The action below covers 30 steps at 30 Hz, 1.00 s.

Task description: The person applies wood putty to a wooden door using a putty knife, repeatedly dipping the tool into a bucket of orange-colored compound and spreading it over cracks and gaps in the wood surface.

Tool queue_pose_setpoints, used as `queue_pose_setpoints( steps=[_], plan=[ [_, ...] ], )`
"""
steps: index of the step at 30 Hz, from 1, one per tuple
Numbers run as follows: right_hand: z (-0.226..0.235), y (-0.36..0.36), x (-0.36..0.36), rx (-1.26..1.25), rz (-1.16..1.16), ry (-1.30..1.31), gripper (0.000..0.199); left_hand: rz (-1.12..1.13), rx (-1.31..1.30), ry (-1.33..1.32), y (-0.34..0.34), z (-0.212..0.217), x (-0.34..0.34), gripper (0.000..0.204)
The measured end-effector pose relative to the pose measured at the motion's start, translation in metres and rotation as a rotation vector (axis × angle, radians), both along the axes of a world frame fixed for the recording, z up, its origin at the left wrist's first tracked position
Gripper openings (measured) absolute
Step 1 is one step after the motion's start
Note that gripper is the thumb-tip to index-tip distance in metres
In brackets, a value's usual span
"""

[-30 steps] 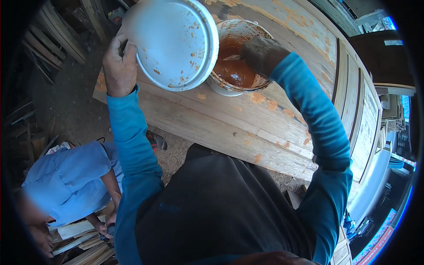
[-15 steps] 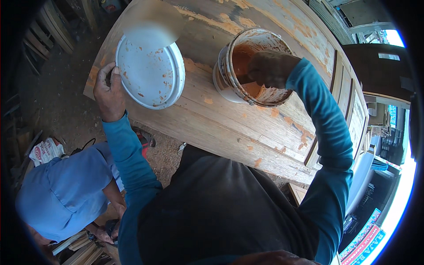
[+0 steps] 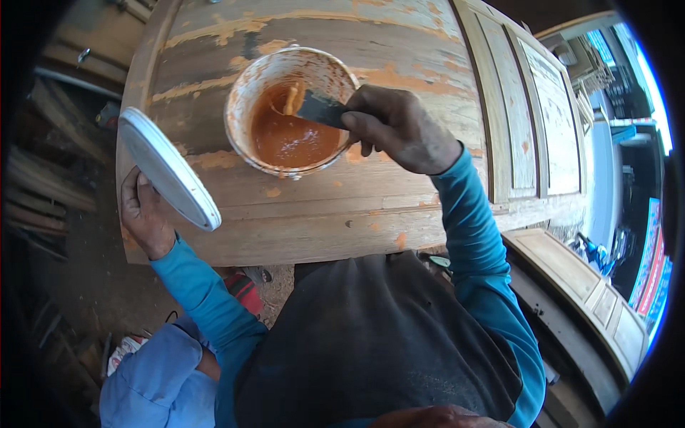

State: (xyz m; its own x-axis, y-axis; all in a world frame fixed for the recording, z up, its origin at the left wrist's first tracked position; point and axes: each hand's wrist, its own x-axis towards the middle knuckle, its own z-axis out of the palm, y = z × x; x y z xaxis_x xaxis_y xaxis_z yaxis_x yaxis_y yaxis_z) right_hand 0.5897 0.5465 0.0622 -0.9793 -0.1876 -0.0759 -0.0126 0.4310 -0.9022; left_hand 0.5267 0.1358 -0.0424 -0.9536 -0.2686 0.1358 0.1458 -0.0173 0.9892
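Observation:
A white bucket (image 3: 237,118) with smeared walls stands on a wooden door panel (image 3: 300,214), with orange-brown filler paste (image 3: 289,143) inside. Above its right rim, my right hand (image 3: 403,128) is closed on a dark putty knife (image 3: 322,109). The blade points left over the bucket's mouth and carries a lump of paste at its tip. To the left of the bucket, my left hand (image 3: 146,214) grips the edge of a round white bucket lid (image 3: 168,167). That lid is tilted nearly edge-on, apart from the bucket.
Orange filler patches mark the wood. At lower left a person in blue clothing (image 3: 160,374) is close beside me, below the table's edge. More wooden panels (image 3: 571,264) lean at the right. Timber pieces (image 3: 50,185) stand at the far left.
My right hand has come up out of the bucket, bringing the putty knife into sight with paste on it. The lid has turned from face-on to nearly edge-on. The whole view has shifted.

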Motion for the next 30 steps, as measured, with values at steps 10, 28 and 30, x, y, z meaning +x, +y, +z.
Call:
queue_pose_setpoints(
  steps=[10,28,30],
  plan=[
    [-0.093,0.055,0.094,-0.678,-0.336,-0.318,0.026,-0.158,-0.333,-0.006,0.114,0.055,-0.025,0.026],
    [-0.196,0.323,0.114,0.389,-0.800,0.102,0.041,-0.081,-0.788,0.010,0.178,0.047,-0.029,0.025],
    [-0.194,0.317,0.105,0.598,-0.727,0.060,0.040,-0.075,-0.769,0.005,0.177,0.046,-0.028,0.025]
  ],
)
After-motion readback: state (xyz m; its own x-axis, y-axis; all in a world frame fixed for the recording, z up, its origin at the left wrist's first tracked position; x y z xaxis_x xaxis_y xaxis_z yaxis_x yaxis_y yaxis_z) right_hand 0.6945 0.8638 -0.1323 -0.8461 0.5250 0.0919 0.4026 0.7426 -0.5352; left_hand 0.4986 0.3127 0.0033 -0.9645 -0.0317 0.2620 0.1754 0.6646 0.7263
